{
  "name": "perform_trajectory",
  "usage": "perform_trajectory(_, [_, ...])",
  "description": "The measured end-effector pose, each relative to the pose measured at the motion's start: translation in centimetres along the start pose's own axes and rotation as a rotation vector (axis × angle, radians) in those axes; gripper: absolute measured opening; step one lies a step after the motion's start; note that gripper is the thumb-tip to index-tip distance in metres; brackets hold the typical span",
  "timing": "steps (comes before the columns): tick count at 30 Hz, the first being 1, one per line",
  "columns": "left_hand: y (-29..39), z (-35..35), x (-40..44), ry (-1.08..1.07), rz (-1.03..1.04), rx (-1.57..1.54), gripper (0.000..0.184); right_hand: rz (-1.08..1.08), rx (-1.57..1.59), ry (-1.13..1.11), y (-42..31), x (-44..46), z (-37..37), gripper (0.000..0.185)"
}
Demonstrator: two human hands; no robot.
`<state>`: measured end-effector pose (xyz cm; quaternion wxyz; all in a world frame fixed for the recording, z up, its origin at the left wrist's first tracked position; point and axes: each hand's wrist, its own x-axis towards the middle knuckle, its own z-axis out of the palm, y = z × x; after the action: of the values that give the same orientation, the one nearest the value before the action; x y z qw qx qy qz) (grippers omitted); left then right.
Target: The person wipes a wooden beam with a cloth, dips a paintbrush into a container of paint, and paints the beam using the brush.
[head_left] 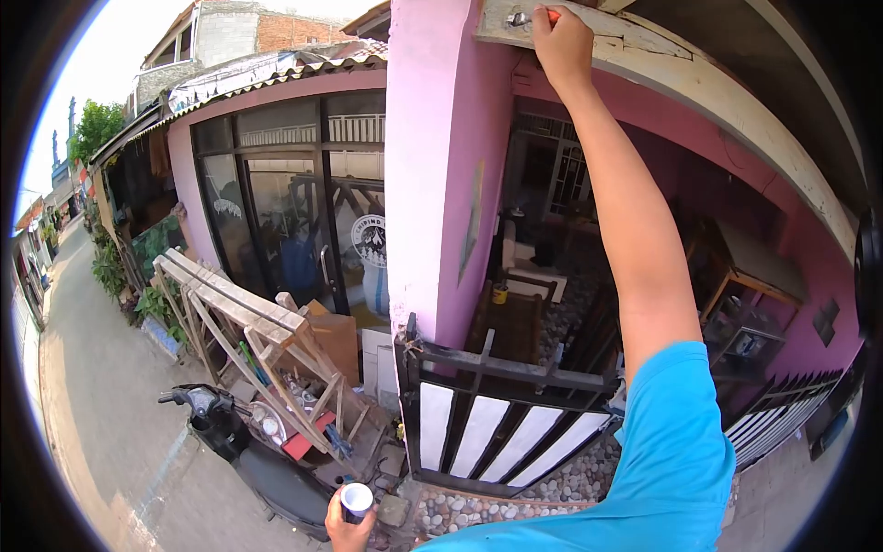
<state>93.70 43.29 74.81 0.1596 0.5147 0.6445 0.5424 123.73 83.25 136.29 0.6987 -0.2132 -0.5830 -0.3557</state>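
My right hand (563, 46) is raised high and closed around a small tool with an orange handle (553, 17). The tool's shiny metal end (520, 18) is at the worn, off-white beam (635, 51) along the top of the porch opening; its exact kind is too small to make out. Low in the view, my left hand (348, 526) grips a small dark cup (357, 501) with a white rim and pale inside, held upright. The lower part of that cup is partly behind my fingers.
A pink pillar (423, 184) stands ahead, beside a black-and-white gate (506, 428). Left of it are a wooden trestle (244, 299) and a parked motorbike (267, 469). Pebbled paving (575, 474) lies by the gate. A lane (87, 350) runs along the left.
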Motion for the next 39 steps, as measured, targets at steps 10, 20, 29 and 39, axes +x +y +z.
perform_trajectory(10, [2.2,0.3,2.8,0.078,0.052,0.032,0.061,0.369,0.294,-0.075,-2.8,-1.6,-4.9,0.027])
perform_trajectory(20, [6.1,0.7,8.0,0.018,0.154,-0.021,0.064,0.992,0.919,-1.139,-20.8,-23.3,-13.2,0.022])
perform_trajectory(29, [6.9,2.0,8.7,0.004,0.133,-0.07,0.067,1.041,1.036,-1.452,-25.6,-31.4,-15.0,0.02])
perform_trajectory(39, [6.8,3.0,8.5,0.006,0.115,-0.078,0.065,0.704,1.008,-1.436,-27.3,-35.3,-14.7,0.02])
